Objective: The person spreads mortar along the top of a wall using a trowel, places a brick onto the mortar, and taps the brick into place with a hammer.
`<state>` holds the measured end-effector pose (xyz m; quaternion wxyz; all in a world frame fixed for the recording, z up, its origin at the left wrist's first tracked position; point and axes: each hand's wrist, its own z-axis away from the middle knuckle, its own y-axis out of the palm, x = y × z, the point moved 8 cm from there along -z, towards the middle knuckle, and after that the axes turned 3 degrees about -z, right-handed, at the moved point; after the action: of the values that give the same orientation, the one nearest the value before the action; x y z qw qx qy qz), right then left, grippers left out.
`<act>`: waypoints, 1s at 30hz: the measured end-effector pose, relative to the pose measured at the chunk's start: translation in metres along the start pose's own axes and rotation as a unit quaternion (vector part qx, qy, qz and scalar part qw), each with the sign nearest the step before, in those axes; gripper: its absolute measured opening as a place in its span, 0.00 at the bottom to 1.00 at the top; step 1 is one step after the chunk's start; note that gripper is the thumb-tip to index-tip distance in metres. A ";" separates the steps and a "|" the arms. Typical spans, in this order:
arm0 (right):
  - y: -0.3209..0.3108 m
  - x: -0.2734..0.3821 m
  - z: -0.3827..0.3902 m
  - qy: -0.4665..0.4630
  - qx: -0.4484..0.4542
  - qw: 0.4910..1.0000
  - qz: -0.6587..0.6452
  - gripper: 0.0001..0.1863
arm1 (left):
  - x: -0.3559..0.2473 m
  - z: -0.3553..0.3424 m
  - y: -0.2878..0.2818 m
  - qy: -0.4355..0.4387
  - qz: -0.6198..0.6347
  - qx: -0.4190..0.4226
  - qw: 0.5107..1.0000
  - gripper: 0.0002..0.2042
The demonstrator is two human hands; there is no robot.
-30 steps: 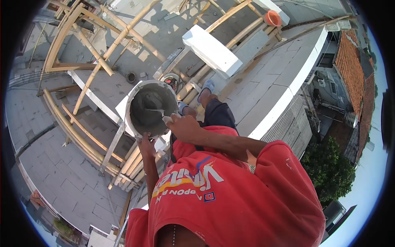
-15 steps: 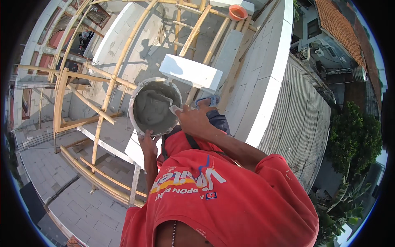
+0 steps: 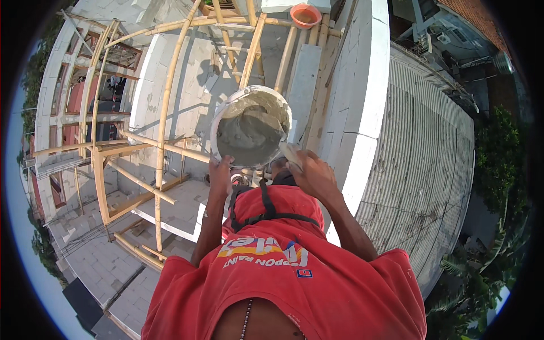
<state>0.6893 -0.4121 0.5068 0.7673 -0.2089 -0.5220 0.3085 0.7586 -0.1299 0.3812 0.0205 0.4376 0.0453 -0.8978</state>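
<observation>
clasping a tool [image 3: 291, 155], the right hand [image 3: 313, 174] has shifted rightward with the bucket [image 3: 255, 96] the left hand [image 3: 220, 171] grips.

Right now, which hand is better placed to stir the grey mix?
Probably the right hand: it grips a pale tool at the near-right rim of the bucket, beside the grey mix. The left hand holds the near-left rim, seemingly steadying it.

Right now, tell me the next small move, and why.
Probably work the pale tool through the grey mix: its surface looks wet and unevenly swirled, the right hand grips the tool at the right side of the bucket, and the left hand holds the bucket's near-left edge.
</observation>
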 end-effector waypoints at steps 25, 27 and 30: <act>-0.201 -0.163 -0.200 0.230 -0.062 0.970 0.057 0.29 | -0.171 -0.184 0.372 0.109 -0.129 0.251 0.953 0.26; -0.250 -0.162 -0.218 0.254 -0.078 0.961 0.072 0.27 | -0.189 -0.202 0.386 0.071 -0.188 0.230 0.952 0.27; -0.309 -0.154 -0.250 0.245 -0.117 0.959 0.086 0.27 | -0.219 -0.231 0.396 0.129 -0.192 0.185 0.955 0.26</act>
<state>0.9599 -0.7415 0.5104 0.8127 -0.4103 -0.3301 0.2493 1.1046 -0.5020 0.3873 -0.2395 0.5293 -0.0368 -0.8131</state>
